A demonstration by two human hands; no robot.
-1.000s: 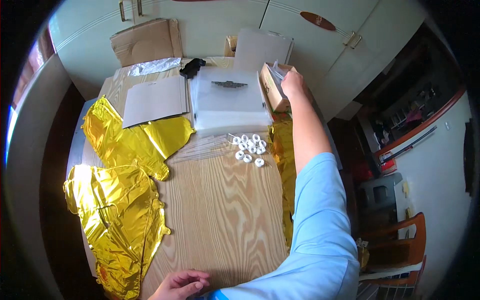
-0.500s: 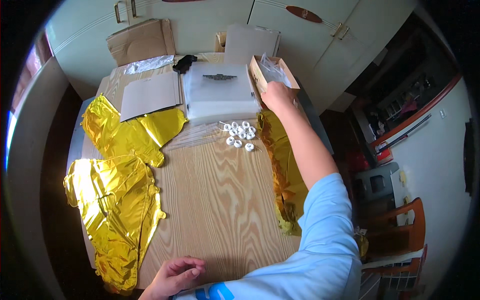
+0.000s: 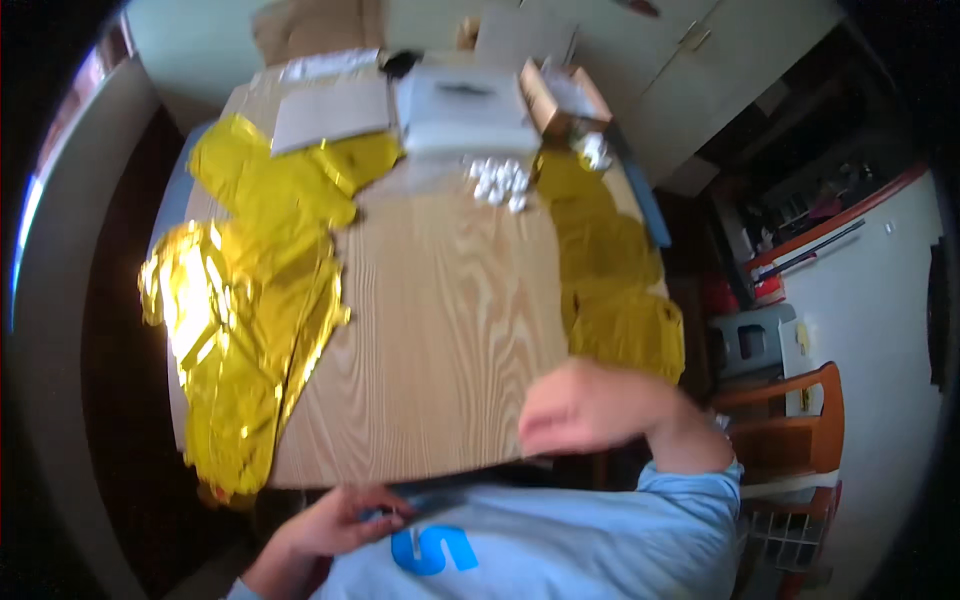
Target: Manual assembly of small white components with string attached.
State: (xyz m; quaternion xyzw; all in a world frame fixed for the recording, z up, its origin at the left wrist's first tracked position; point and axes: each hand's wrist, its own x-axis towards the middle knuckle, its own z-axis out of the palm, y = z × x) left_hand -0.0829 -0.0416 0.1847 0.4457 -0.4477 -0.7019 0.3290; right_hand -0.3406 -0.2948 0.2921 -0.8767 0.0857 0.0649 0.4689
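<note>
My right hand (image 3: 578, 408) is over the table's near right edge, smeared by motion. Its fingers look bent, and whether they hold anything is hidden. My left hand (image 3: 345, 518) rests low at the near edge, in front of the light-blue shirt, its fingers loosely curved and thumb apart, with nothing seen in it. Flat gold foil balloons (image 3: 250, 300) cover the left side of the wood-grain table (image 3: 430, 330). More gold foil (image 3: 610, 270) lies along the right side, just beyond my right hand.
Several small white rolls (image 3: 500, 183) sit in a cluster near the far middle. Behind them are a stack of clear plastic sheets (image 3: 465, 115), grey boards (image 3: 333, 112) and an open box (image 3: 562, 100). A wooden chair (image 3: 800, 430) stands at the right.
My right hand has left the open box and come back toward me to the near right edge. My left hand stays low. The view has shifted, so the table sits higher.
</note>
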